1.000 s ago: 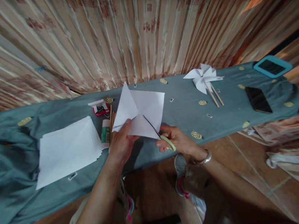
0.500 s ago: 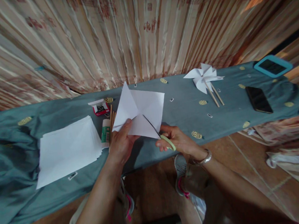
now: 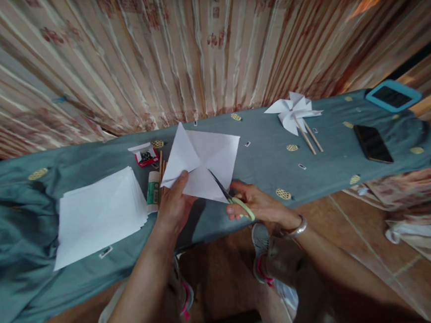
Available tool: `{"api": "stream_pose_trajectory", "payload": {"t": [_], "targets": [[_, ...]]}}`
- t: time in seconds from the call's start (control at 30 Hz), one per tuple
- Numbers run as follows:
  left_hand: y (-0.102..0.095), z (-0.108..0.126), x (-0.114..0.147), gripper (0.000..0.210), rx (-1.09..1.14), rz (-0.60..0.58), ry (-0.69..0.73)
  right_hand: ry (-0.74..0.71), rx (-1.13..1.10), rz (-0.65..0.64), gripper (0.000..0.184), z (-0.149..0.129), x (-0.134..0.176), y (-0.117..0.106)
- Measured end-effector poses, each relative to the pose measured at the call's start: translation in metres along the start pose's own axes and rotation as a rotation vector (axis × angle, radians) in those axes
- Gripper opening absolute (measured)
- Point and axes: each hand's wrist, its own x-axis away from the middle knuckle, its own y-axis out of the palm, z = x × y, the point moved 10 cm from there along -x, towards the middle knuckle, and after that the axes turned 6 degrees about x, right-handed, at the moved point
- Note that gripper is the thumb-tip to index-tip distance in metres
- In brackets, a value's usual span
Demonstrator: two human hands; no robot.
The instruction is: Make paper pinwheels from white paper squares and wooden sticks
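A square sheet of white paper (image 3: 216,149), creased and slit from its corners toward the middle, is pinched at its near left side by my left hand (image 3: 174,203). My right hand (image 3: 254,201) has its fingers through the pale green handles of a pair of scissors (image 3: 240,205). The dark blades lie along the paper's near right corner, their tips pointing at its middle. How far the blades are parted is hard to see. Beneath the paper's left edge, several thin wooden sticks (image 3: 161,168) are partly hidden.
On the blue-green cloth (image 3: 221,230) lie a paper stack (image 3: 100,215), a green-and-white glue stick (image 3: 152,191) and an open red box (image 3: 146,155) of small dark items. Farther right are white paper pinwheels (image 3: 294,111) on sticks, a phone (image 3: 373,143) and a blue-framed device (image 3: 393,95).
The scissors have drawn back slightly from the paper's middle, and the blades look a little more parted. The paper has shifted very slightly; my left hand keeps its hold.
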Motion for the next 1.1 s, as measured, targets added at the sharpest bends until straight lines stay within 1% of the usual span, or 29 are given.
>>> {"api": "stream_pose_trajectory", "payload": {"t": [0.07,0.13,0.17,0.23,0.27,0.3,0.33,0.4,0.43,0.47,0.5,0.53,0.67,0.73,0.8,0.87,0.97,1.03,1.1], "targets": [[-0.002,0.001,-0.003,0.033,0.051,0.005,0.009,0.036,0.022,-0.040,0.075,0.003,0.004,-0.001],[-0.007,0.003,-0.006,0.032,0.090,0.022,0.026,0.071,0.068,-0.042,0.083,0.009,0.011,-0.010],[-0.010,0.004,-0.007,0.031,0.105,0.031,0.029,0.077,0.105,-0.024,0.083,0.011,0.014,-0.018],[-0.015,0.004,-0.009,0.029,0.126,0.044,0.024,0.068,0.208,0.031,0.075,0.015,0.021,-0.038],[-0.017,0.003,-0.009,0.028,0.135,0.052,0.021,0.072,0.283,0.075,0.074,0.018,0.024,-0.051],[-0.019,0.002,-0.009,0.027,0.143,0.059,0.017,0.073,0.386,0.163,0.073,0.019,0.028,-0.067],[-0.020,0.000,-0.008,0.026,0.147,0.059,0.015,0.073,0.526,0.298,0.072,0.018,0.033,-0.085],[-0.017,-0.003,-0.005,0.027,0.147,0.035,0.015,0.129,0.860,0.625,0.070,0.010,0.049,-0.121],[-0.015,-0.006,-0.003,0.028,0.142,0.013,0.013,0.172,1.001,0.758,0.069,0.006,0.057,-0.132],[-0.011,-0.008,-0.001,0.030,0.135,-0.010,0.010,0.210,1.117,0.854,0.069,0.003,0.064,-0.138],[-0.008,-0.011,0.001,0.031,0.129,-0.029,0.004,0.237,1.201,0.908,0.068,0.001,0.067,-0.141],[-0.006,-0.015,0.002,0.032,0.124,-0.040,-0.007,0.248,1.260,0.927,0.066,0.000,0.067,-0.141],[0.002,-0.032,0.006,0.027,0.118,-0.053,-0.098,0.243,1.384,0.896,0.047,-0.002,0.063,-0.139],[0.003,-0.039,0.007,0.023,0.122,-0.051,-0.145,0.257,1.429,0.876,0.036,-0.003,0.061,-0.139],[0.004,-0.044,0.008,0.023,0.109,-0.059,-0.163,0.243,1.462,0.877,0.029,-0.007,0.061,-0.138],[0.003,-0.044,0.010,0.027,0.072,-0.081,-0.148,0.182,1.459,0.902,0.026,-0.013,0.060,-0.136],[-0.002,-0.037,0.014,0.036,-0.010,-0.078,-0.075,0.027,1.392,0.915,0.028,-0.021,0.054,-0.124],[-0.008,-0.031,0.017,0.039,-0.062,-0.064,-0.028,-0.071,1.347,0.889,0.030,-0.025,0.047,-0.111],[-0.011,-0.026,0.019,0.040,-0.099,-0.077,-0.007,-0.140,1.324,0.843,0.032,-0.028,0.038,-0.096]]}}
